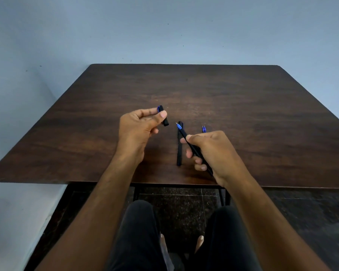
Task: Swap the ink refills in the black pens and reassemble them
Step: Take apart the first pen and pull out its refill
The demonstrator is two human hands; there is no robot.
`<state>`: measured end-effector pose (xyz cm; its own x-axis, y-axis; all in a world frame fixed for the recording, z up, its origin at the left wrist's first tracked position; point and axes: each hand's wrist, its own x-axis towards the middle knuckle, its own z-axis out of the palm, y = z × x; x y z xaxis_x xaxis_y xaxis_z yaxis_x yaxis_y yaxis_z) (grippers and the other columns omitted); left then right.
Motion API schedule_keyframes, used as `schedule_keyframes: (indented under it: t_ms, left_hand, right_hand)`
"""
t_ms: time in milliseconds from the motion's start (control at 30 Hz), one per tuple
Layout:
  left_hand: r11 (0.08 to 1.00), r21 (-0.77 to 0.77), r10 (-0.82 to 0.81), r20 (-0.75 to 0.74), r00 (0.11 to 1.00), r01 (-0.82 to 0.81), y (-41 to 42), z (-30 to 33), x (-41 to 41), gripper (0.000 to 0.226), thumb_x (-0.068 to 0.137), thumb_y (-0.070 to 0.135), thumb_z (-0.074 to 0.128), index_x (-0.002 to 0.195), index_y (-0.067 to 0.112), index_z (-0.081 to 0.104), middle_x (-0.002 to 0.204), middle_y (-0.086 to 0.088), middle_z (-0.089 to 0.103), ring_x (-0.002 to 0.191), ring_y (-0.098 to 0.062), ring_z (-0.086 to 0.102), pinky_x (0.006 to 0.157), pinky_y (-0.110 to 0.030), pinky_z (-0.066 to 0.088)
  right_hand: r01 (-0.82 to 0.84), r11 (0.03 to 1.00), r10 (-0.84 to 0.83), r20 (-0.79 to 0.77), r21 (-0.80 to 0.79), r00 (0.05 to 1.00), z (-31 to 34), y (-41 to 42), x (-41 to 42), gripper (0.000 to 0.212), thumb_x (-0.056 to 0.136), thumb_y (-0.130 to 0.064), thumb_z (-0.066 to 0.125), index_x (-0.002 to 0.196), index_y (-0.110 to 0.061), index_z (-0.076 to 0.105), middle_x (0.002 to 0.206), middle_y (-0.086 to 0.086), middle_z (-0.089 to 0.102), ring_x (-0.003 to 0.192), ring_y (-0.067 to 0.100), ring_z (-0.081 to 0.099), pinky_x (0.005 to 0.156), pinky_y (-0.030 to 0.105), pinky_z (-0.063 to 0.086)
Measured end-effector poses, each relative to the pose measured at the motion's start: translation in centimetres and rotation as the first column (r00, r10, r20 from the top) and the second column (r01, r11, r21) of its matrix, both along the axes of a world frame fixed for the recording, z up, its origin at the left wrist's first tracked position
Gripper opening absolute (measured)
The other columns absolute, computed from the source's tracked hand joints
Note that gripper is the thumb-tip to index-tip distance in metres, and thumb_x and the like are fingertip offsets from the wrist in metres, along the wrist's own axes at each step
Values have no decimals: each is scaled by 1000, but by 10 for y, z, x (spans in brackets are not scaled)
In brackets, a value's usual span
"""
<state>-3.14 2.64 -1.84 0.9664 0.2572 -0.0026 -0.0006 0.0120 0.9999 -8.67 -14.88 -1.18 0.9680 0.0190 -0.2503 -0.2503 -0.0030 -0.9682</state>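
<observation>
My left hand pinches a short black pen cap with a blue end, held above the table. My right hand grips a black pen slanted up to the left, its blue collar and metal tip bare. Just behind that pen a second black pen lies lengthwise on the wooden table, partly hidden by my right fingers. Two thin blue-tipped refill ends stick out beyond my right hand; the rest of them is hidden by the hand.
The dark wooden table stands against a pale blue wall, with its near edge just in front of my knees. Dark tiled floor lies below.
</observation>
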Motion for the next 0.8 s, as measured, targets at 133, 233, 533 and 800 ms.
schedule_keyframes:
  t_ms: [133,233,533,800]
  left_hand:
    - [957,288,49,-17,999,-42,9,-6,7,18,73,29,89,84,20,77,75,4,77,54,-2,61,59,-18,53]
    - [860,506,97,-31,995,-68,9,-13,10,16,74,38,87,77,25,79,74,11,75,67,2,66,65,-19,53]
    - [699,714,152,-105,983,-32,-4,-20,14,19,83,43,78,74,26,76,58,14,63,62,-2,62,52,-20,41]
    - [783,593,111,168,980,-190,-2,-17,-8,25,90,41,71,106,22,73,99,9,68,86,-3,61,82,-26,52]
  right_hand:
    - [2,1000,-2,10,30,1000,-2,0,-1,22,101,-4,54,95,2,74,67,11,64,51,17,51,44,30,46]
    - [0,999,-1,39,41,999,-6,0,-1,18,100,-2,59,94,7,74,73,15,64,56,19,57,51,32,57]
    - [27,998,-31,63,65,998,-15,-1,-1,6,88,-1,76,90,4,75,71,18,66,54,22,62,53,34,61]
    - [38,995,-51,147,89,988,-23,1,-2,18,85,-8,81,100,-2,76,60,11,69,46,24,64,54,28,57]
